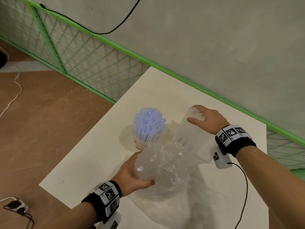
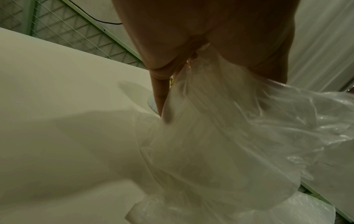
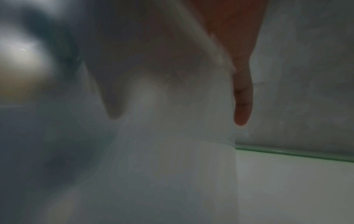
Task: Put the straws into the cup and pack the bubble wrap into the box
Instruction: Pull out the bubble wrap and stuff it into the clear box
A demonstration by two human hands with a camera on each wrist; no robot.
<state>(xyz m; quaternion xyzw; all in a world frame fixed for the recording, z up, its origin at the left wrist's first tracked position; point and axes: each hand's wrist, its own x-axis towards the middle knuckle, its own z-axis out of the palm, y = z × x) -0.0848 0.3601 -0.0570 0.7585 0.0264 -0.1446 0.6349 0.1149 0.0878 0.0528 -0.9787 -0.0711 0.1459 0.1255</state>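
Note:
A paper cup (image 1: pixel 140 143) full of pale blue straws (image 1: pixel 148 123) stands upright on the white table (image 1: pixel 92 162). Right of it a translucent plastic box (image 1: pixel 191 134) is tilted up on the table. My right hand (image 1: pixel 198 115) grips its raised far end, thumb on the near face. In the right wrist view the box wall (image 3: pixel 172 151) fills the blurred frame, with one finger (image 3: pixel 242 106) beside it. My left hand (image 1: pixel 132 171) grips a crumpled wad of clear bubble wrap (image 1: pixel 161 164) at the box's lower end. In the left wrist view the fingers (image 2: pixel 161 94) curl into the bubble wrap (image 2: pixel 229 136).
More clear plastic sheet (image 1: pixel 165 210) trails over the table's near part. A black cable (image 1: pixel 244 187) runs from my right wrist across the table. A green mesh fence (image 1: pixel 92 63) and a grey wall stand behind; the table's left edge drops to brown floor (image 1: pixel 41 121).

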